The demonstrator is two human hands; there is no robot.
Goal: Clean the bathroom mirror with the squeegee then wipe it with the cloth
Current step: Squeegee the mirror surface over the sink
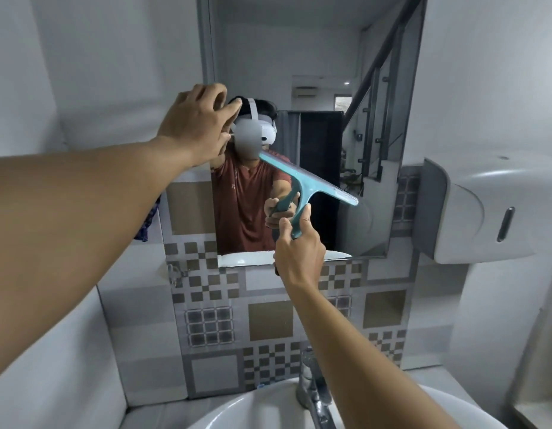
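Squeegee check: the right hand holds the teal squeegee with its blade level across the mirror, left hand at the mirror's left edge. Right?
Not quite. In the head view the squeegee blade is tilted, sloping down to the right, not level. The right hand does hold it, left hand at the mirror's left edge.

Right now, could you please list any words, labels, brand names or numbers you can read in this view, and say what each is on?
No text can be read anywhere in this view.
Shirt reflected in the mirror: a small pale chest mark, too small and blurred to read.
Squeegee in the right hand: no visible print.
Wall dispenser: plain, no label visible.
Tap: no marking visible.
Left hand rests at the mirror's edge, covering no text that I can tell.
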